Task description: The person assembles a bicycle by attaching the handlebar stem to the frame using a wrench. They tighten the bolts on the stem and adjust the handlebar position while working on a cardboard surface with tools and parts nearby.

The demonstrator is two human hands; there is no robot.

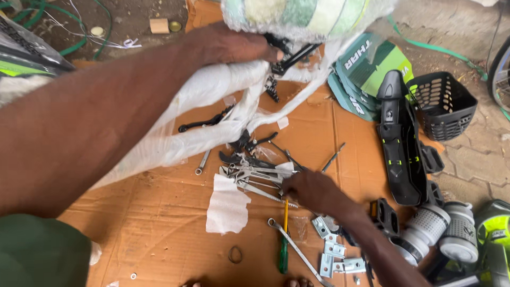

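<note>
My left hand (pixel 234 47) grips a bicycle frame wrapped in white foam sheeting (pixel 212 101), holding it up over a sheet of brown cardboard (pixel 159 212). My right hand (pixel 313 191) reaches down into a pile of spanners and pliers (pixel 255 172) at the middle of the cardboard, its fingers touching the metal tools. Whether it has closed on one I cannot tell. A green-handled screwdriver (pixel 284 247) lies just below that hand, next to a long spanner (pixel 295 247).
A black plastic chain guard (pixel 398 143) and a black basket (pixel 443 103) lie at the right. Below them are black pedals (pixel 383 215), metal brackets (pixel 332 250) and ribbed silver-and-black parts (pixel 441 226). A white scrap of wrapping (pixel 226 204) lies on the cardboard.
</note>
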